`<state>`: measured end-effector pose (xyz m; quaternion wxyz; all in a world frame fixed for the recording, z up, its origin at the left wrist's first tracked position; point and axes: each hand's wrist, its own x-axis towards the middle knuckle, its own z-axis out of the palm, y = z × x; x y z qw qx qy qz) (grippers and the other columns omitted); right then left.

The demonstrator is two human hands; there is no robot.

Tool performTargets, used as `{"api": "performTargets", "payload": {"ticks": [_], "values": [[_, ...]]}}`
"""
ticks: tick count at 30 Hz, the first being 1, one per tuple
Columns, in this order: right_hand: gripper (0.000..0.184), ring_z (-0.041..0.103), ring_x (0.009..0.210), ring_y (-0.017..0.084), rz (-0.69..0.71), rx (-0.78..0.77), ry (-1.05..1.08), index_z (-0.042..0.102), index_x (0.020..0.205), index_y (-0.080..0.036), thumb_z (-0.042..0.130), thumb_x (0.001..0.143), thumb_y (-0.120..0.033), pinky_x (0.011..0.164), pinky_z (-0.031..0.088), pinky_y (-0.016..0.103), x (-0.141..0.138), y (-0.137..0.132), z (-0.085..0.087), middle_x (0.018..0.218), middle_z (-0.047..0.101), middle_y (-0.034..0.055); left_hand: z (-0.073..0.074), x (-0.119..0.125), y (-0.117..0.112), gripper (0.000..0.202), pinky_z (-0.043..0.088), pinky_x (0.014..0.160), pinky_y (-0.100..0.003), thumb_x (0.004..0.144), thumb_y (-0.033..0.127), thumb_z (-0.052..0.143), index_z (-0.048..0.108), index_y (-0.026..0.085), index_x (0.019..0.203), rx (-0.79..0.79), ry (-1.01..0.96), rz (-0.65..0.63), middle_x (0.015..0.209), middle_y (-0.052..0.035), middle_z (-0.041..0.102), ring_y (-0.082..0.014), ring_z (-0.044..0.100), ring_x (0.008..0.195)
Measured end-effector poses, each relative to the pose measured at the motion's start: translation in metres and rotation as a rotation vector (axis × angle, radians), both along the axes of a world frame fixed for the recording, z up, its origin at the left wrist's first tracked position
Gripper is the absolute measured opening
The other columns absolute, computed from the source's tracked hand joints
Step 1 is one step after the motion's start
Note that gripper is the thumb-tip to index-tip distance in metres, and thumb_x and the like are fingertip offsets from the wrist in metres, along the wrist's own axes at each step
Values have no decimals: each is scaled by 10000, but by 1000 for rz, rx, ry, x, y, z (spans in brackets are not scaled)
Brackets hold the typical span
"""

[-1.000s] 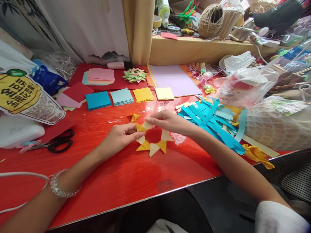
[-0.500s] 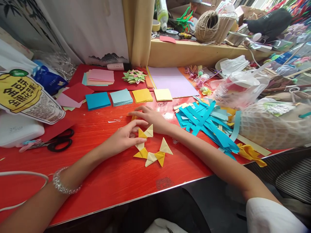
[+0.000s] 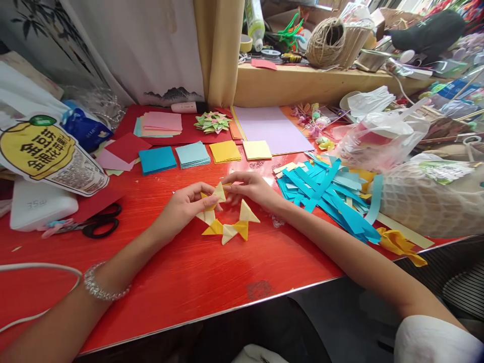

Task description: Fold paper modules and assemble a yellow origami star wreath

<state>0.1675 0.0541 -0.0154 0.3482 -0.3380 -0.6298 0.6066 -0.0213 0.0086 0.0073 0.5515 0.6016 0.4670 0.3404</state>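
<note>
An open ring of folded paper pieces (image 3: 229,233), yellow and cream by turns, has pointed tips. My left hand (image 3: 191,204) pinches its upper left part between thumb and fingers, just below a cream tip (image 3: 220,192). My right hand (image 3: 251,187) is closed at the far side of the ring, fingertips close to the left hand's. A bit of yellow folded paper shows at its fingertips, mostly hidden by the fingers. A cream triangular end (image 3: 248,212) stands free at the ring's right side.
Behind the hands sit blue (image 3: 158,159), light blue (image 3: 192,154), yellow (image 3: 225,152) and cream (image 3: 257,149) paper stacks. Blue paper strips (image 3: 321,186) heap at right. Black-handled scissors (image 3: 100,227) lie at left. A green folded paper star (image 3: 212,122) rests farther back.
My right hand has drawn back from the far left to the ring, with the yellow piece from the table. My left hand has raised the ring's upper part slightly. The view has shifted a little.
</note>
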Motion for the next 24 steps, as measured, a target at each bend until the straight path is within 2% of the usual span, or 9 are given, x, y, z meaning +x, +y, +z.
{"api": "performTargets", "payload": {"ticks": [3, 6, 8, 11, 12, 14, 17, 19, 24], "values": [[186, 621, 779, 114, 36, -120, 127, 663, 847, -130, 637, 747, -285, 774, 489, 258, 2, 2, -2, 812, 655, 30, 0, -1, 2, 256, 484, 594, -217, 757, 397, 606, 575, 171, 872, -46, -80, 39, 737, -33, 677, -138, 616, 661], [188, 609, 821, 109, -14, -168, 216, 668, 850, -141, 637, 751, -298, 820, 474, 269, 3, 6, -8, 890, 656, 42, -1, -2, 2, 226, 472, 549, -197, 774, 386, 589, 558, 178, 858, -61, -95, 43, 703, -23, 668, -122, 602, 611], [223, 596, 861, 110, -70, -137, 215, 656, 922, -171, 672, 716, -253, 838, 465, 277, 3, 8, -10, 972, 645, 38, -2, -2, 2, 232, 411, 443, -170, 782, 399, 572, 554, 181, 858, -30, -26, 42, 670, -11, 649, -94, 543, 498], [400, 577, 934, 110, -124, -97, 164, 602, 1078, -229, 689, 689, -198, 881, 441, 286, 3, 6, -8, 1135, 596, 29, -5, -3, 2, 261, 302, 344, -171, 801, 433, 529, 559, 192, 898, 51, 152, 41, 609, 23, 602, -57, 390, 355], [402, 581, 924, 110, -123, -112, 150, 597, 1083, -224, 687, 691, -197, 879, 440, 285, 3, 5, -7, 1130, 600, 30, -6, -3, 1, 266, 291, 338, -174, 802, 440, 524, 561, 197, 902, 77, 204, 42, 591, 35, 585, -56, 368, 345], [295, 600, 853, 110, -99, -160, 130, 625, 979, -176, 688, 693, -215, 838, 454, 278, 2, 4, -5, 1018, 643, 37, -7, -3, 1, 264, 325, 370, -174, 793, 447, 536, 564, 202, 887, 128, 262, 46, 609, 37, 589, -69, 425, 392], [174, 618, 792, 116, -50, -158, 188, 589, 798, -147, 691, 698, -247, 790, 473, 276, 2, 4, -4, 875, 664, 28, -8, -3, 1, 264, 446, 542, -199, 774, 441, 569, 571, 193, 865, 185, 247, 34, 786, 0, 648, -121, 586, 630], [189, 632, 796, 124, -30, -115, 247, 539, 800, -165, 671, 724, -277, 776, 483, 284, 1, 4, -5, 853, 663, 14, -8, -2, 2, 272, 474, 629, -236, 768, 444, 575, 576, 189, 862, 200, 236, 27, 839, -10, 645, -149, 611, 715], [217, 629, 694, 105, -30, 74, 159, 530, 930, -187, 619, 775, -311, 647, 483, 229, 2, 1, 0, 739, 633, -14, -4, -1, 0, 240, 478, 625, -236, 762, 418, 595, 581, 187, 828, 240, 161, 72, 804, -5, 619, -143, 596, 700]]}}
